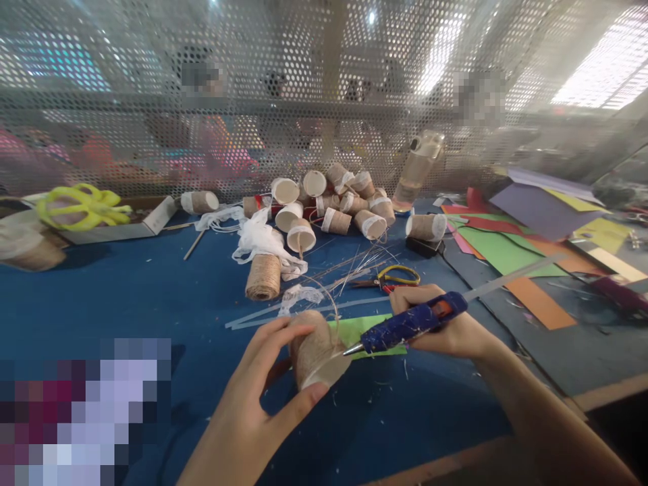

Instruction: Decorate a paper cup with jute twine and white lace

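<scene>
My left hand [268,385] is wrapped round a twine-covered paper cup [316,347], which lies tilted with its white rim toward the lower right. In my right hand [445,331] is a blue hot glue gun [415,324], a clear glue stick [511,277] jutting from its back. The gun's metal nozzle meets or nearly meets the cup's rim; I cannot tell whether they touch. A strand of twine [331,297] loops up from the cup. Under the cup and nozzle lies a piece of green paper [374,334].
Several twine-wrapped cups [337,219] are heaped at the back, near a water bottle [418,172]. A twine spool [263,277], white lace [260,236] and yellow-handled scissors [399,275] lie midway. Coloured paper [506,246] and a black cord [486,300] are at right. A perforated metal screen [304,115] rises behind.
</scene>
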`<state>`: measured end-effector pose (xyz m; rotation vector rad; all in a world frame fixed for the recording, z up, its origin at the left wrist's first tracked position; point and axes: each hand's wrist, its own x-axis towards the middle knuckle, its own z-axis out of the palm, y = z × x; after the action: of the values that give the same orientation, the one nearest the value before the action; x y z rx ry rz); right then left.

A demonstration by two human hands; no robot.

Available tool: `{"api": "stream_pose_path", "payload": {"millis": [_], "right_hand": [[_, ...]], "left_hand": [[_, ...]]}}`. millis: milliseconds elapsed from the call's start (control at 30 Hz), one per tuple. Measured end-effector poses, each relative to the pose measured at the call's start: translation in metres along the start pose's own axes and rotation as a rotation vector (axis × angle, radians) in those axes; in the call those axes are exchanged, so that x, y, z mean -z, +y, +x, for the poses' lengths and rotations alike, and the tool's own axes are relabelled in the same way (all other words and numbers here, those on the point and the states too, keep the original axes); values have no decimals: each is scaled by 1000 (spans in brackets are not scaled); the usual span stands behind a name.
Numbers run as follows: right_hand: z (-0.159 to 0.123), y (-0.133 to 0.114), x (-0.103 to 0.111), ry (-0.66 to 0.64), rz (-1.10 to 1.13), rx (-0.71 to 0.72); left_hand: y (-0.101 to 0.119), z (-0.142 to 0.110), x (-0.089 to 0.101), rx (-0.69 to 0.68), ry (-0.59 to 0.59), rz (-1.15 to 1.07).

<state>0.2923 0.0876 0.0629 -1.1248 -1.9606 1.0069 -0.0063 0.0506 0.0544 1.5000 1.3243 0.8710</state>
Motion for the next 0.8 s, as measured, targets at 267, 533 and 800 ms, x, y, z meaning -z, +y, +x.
{"api": "stream_pose_path", "payload": {"millis": [267,533,800], "right_hand": [[1,-1,0,-12,-44,-21],[0,1,-1,-4,-67,-16],[2,-2,-2,3,-79,11]], "left_hand": [[-5,0,0,-48,13,141],[-10,1,0,-116,22,188],[-12,2,1,-161,27,260]]}}
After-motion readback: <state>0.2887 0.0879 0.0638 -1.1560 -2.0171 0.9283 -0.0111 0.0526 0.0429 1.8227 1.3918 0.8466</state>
